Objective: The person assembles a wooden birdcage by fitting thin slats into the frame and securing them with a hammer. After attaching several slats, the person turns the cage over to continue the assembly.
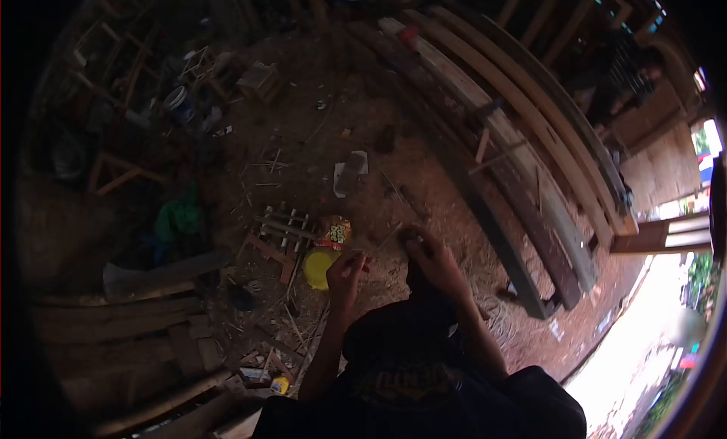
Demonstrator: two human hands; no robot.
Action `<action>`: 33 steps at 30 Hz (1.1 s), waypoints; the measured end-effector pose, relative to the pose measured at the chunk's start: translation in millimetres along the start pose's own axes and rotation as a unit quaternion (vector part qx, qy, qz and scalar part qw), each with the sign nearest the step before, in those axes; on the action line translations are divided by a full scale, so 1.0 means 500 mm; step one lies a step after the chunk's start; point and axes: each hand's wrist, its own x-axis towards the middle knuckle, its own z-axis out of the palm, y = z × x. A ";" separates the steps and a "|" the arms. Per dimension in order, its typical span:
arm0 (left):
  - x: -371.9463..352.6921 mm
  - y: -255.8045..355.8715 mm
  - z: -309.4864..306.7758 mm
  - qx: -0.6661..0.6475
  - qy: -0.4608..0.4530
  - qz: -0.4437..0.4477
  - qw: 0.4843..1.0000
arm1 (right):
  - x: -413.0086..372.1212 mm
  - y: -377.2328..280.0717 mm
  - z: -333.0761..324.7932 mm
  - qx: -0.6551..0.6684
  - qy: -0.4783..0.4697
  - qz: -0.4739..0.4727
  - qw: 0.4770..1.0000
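My left hand (347,275) is raised in front of my body with thumb and fingers pinched together; whatever may be between them is too small to make out. Just to the right, my right hand (438,266) has its fingers curled close to my dark-clothed leg, and what it may hold is hidden and blurred. Below my left hand are a round yellow lid-like disc (321,269) and a yellow and red snack packet (337,232) on the ground. A lattice of wooden slats (284,231) lies left of the packet.
Long timber beams (522,174) are stacked along the right, with another person (625,71) beyond them. Wooden boards (113,329) lie at lower left. A white bucket (178,104), a wooden box (259,81) and a small yellow container (280,384) stand or lie about on the littered dirt floor.
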 end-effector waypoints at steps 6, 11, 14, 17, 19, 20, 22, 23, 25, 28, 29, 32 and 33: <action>0.242 0.137 0.110 -0.076 0.207 0.025 0.975 | 0.390 -0.073 -0.135 0.016 -0.109 -0.108 0.988; 0.371 0.168 0.106 -0.052 0.289 -0.017 0.956 | 0.630 -0.180 -0.132 -0.004 -0.215 -0.095 0.972; 0.466 0.146 0.108 -0.119 0.339 -0.060 0.931 | 0.754 -0.184 -0.082 -0.007 -0.217 -0.117 0.969; 0.586 0.128 0.080 -0.136 0.311 -0.066 0.938 | 0.857 -0.217 -0.026 -0.021 -0.241 -0.040 0.969; 0.672 0.140 0.061 -0.159 0.316 -0.067 0.933 | 0.917 -0.250 0.007 0.011 -0.248 -0.054 0.967; 0.712 0.163 0.049 -0.163 0.320 -0.056 0.932 | 0.945 -0.276 0.016 0.003 -0.258 -0.059 0.964; 0.794 0.179 0.016 -0.166 0.321 -0.036 0.932 | 1.004 -0.330 0.041 0.005 -0.270 -0.073 0.960; 0.841 0.184 -0.009 -0.146 0.324 -0.023 0.934 | 1.052 -0.351 0.056 -0.008 -0.270 -0.105 0.957; 0.891 0.195 -0.043 -0.104 0.325 -0.031 0.939 | 1.119 -0.357 0.066 -0.034 -0.272 -0.137 0.952; 0.983 0.205 -0.104 -0.162 0.371 -0.027 0.914 | 1.267 -0.387 0.050 -0.018 -0.219 -0.083 0.972; 1.003 0.209 -0.124 -0.160 0.383 -0.036 0.909 | 1.309 -0.399 0.042 -0.011 -0.203 -0.051 0.978; 1.084 0.212 -0.183 -0.119 0.404 -0.039 0.906 | 1.451 -0.409 0.043 -0.004 -0.187 -0.065 0.980; 1.122 0.217 -0.211 -0.090 0.414 -0.029 0.905 | 1.499 -0.421 0.045 -0.018 -0.187 -0.063 0.980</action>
